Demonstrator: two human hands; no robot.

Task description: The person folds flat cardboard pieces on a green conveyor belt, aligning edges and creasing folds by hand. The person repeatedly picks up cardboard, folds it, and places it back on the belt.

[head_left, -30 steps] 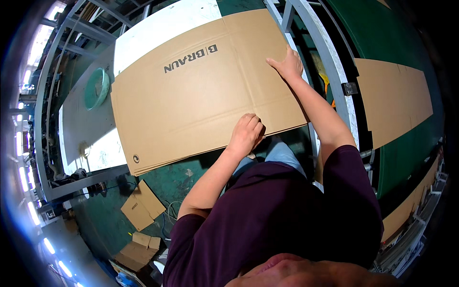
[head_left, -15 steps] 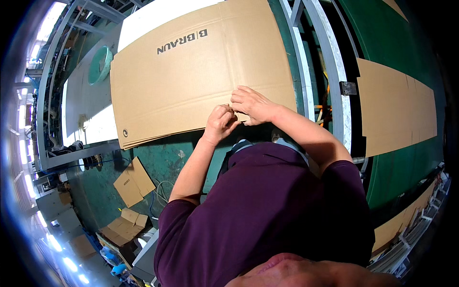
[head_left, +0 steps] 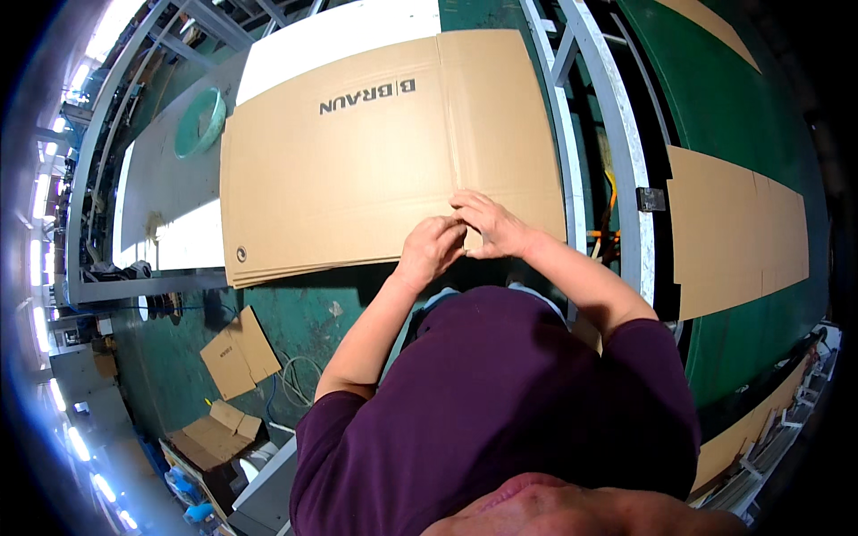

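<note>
A stack of flat brown cardboard sheets [head_left: 331,179] lies in front of me, the top one bearing dark printing and a crease running away from me. At its near edge, beside that crease, my left hand [head_left: 433,249] is closed, fingers curled and pressed together. My right hand [head_left: 492,225] meets it from the right, fingers bent over the cardboard and thumb arched below. The fingertips of both hands come together in a pinch. Whatever lies between them is too small or hidden to make out.
A green basin [head_left: 200,123] stands on the grey-white surface at the left. Metal rails [head_left: 617,125] run along the right, with another cardboard sheet [head_left: 737,232] on a green surface beyond. Folded cardboard [head_left: 239,354] and an opened carton [head_left: 214,433] are at the lower left.
The whole view has shifted, so the stack sits lower in the picture. My hands stay together at the near edge by the crease; my right fingers look more bent.
</note>
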